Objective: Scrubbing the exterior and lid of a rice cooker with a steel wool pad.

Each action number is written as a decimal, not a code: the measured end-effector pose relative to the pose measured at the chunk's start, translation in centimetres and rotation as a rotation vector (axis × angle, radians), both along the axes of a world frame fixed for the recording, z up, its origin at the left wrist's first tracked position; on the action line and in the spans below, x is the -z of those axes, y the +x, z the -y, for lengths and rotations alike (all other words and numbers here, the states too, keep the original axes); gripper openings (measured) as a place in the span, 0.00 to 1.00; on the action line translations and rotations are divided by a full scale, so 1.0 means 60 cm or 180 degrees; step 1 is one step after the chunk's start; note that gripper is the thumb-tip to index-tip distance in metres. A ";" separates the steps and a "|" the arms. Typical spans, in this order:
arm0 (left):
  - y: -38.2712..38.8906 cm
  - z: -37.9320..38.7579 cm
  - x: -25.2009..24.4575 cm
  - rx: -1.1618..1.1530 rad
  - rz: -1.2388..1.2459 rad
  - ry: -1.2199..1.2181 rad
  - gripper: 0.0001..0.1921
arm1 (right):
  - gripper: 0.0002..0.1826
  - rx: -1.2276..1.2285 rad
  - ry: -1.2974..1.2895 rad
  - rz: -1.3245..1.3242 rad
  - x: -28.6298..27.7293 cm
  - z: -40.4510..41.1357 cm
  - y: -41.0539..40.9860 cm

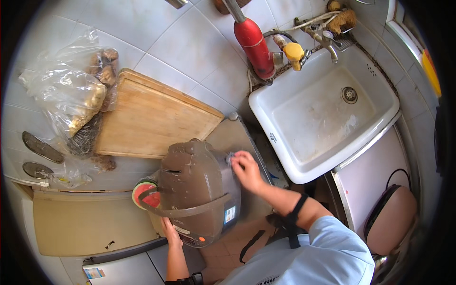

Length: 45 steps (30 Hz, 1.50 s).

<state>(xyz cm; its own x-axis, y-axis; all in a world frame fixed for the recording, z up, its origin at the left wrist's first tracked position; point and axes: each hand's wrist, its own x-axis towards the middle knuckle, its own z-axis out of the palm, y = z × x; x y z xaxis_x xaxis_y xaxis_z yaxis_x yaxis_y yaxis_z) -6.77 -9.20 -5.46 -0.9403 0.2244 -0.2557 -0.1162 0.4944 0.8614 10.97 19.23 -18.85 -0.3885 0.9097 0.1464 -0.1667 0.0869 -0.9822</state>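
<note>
A brown Supor rice cooker (192,185) with a curved carrying handle stands before me, on or at the edge of a metal counter. With its fingers pinched together, my right hand (247,171) holds a small wad of greyish scouring material (230,158) at the cooker's upper right side. Low on the cooker's other side, my left hand (171,231) rests against the body near the front panel; most of its fingers are hidden. Behind the handle, a cut watermelon (151,196) shows its red flesh.
A wooden cutting board (156,117) leans against the tiles beside plastic bags of ginger-like roots (67,82). To the right are a white ceramic sink (306,117), a metal tap (329,46) and a red cylinder (254,46). A pinkish lidded appliance (392,221) stands lower right.
</note>
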 end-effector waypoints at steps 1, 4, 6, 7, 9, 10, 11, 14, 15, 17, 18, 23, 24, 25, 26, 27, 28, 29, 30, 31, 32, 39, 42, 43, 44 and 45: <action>0.003 -0.005 0.000 -0.0006 0.0012 0.0046 0.35 | 0.07 0.0070 -0.0338 0.0063 0.009 -0.009 -0.010; 0.021 -0.003 -0.004 -0.0119 -0.0169 -0.0011 0.36 | 0.06 -0.0056 -0.0063 -0.0074 0.015 0.097 0.043; 0.024 -0.003 -0.003 -0.0176 -0.0150 -0.0006 0.36 | 0.06 -0.0169 -0.0110 -0.0216 0.014 0.118 0.053; 0.009 0.010 0.005 -0.0062 -0.0273 -0.0067 0.37 | 0.06 -0.0011 0.0195 -0.0106 0.016 0.100 0.039; 0.007 0.009 0.012 0.0076 -0.0363 -0.0138 0.37 | 0.06 0.0082 -0.0575 -0.0234 0.027 0.030 -0.008; 0.014 0.000 0.013 -0.0004 -0.0391 -0.0135 0.38 | 0.07 0.0109 -0.0304 -0.0175 0.026 0.041 -0.002; 0.018 -0.009 0.010 -0.0081 -0.0420 -0.0131 0.38 | 0.06 -0.0011 -0.0162 -0.0131 0.031 0.085 0.021; 0.021 -0.009 -0.015 0.0013 -0.0348 -0.0123 0.38 | 0.06 -0.0395 -0.0256 -0.0228 0.038 0.162 0.061; 0.023 -0.006 -0.019 0.0118 -0.0321 -0.0116 0.38 | 0.06 -0.0404 -0.0257 -0.0232 0.032 0.142 0.049; 0.028 0.004 -0.019 0.0078 -0.0495 -0.0260 0.39 | 0.07 0.0061 0.0091 -0.0270 0.005 0.040 -0.019; 0.033 0.004 -0.015 0.0053 -0.0653 -0.0380 0.40 | 0.08 -0.0177 -0.0023 -0.0240 0.000 -0.018 -0.056; 0.089 0.010 0.012 -0.0846 -0.0124 0.0134 0.44 | 0.08 -0.1999 -0.0976 0.0353 0.019 -0.180 -0.196; 0.094 0.014 0.011 -0.0738 0.0039 0.0257 0.44 | 0.08 -0.2329 -0.0813 0.0580 0.014 -0.180 -0.214; 0.099 0.017 0.009 -0.0626 0.0206 0.0382 0.44 | 0.08 -0.2369 -0.0765 0.0573 0.021 -0.178 -0.220; 0.097 0.017 0.013 -0.0715 0.0176 0.0446 0.42 | 0.08 -0.2358 -0.0786 0.0361 0.036 -0.175 -0.208; 0.092 0.018 0.014 -0.0742 0.0180 0.0485 0.42 | 0.09 -0.2342 -0.0815 0.0163 0.052 -0.171 -0.192; 0.086 0.021 0.013 -0.0631 0.0111 0.0575 0.41 | 0.09 -0.2394 -0.0928 0.0074 0.055 -0.164 -0.172; 0.082 0.026 0.013 -0.0531 0.0049 0.0659 0.40 | 0.08 -0.2450 -0.1050 -0.0003 0.053 -0.153 -0.145; 0.071 0.033 0.011 -0.0448 -0.0091 0.0553 0.37 | 0.08 -0.2404 -0.1121 0.0101 0.041 -0.144 -0.116; 0.054 0.047 0.017 -0.0480 -0.0077 0.0585 0.37 | 0.07 -0.2343 -0.1191 0.0198 0.024 -0.135 -0.087; 0.035 0.059 0.030 -0.0306 -0.0074 0.0626 0.37 | 0.07 -0.2138 -0.1070 0.0268 0.017 -0.128 -0.056; -0.066 0.005 0.040 0.0820 -0.0371 0.0492 0.34 | 0.06 -0.0917 -0.0789 0.0136 -0.001 -0.007 0.143; -0.109 -0.011 0.042 0.1198 -0.0894 0.0154 0.30 | 0.06 -0.0352 -0.0337 -0.0092 0.008 0.027 0.148; -0.117 -0.016 0.047 0.1339 -0.1067 0.0041 0.28 | 0.06 -0.0317 -0.0347 -0.0070 0.015 0.004 0.133; -0.119 -0.020 0.054 0.1390 -0.1032 0.0046 0.28 | 0.06 -0.0259 -0.0211 0.0219 0.027 -0.027 0.114; -0.122 -0.012 0.055 0.1420 -0.1099 -0.0081 0.28 | 0.06 -0.0246 -0.0083 0.0478 0.031 -0.041 0.095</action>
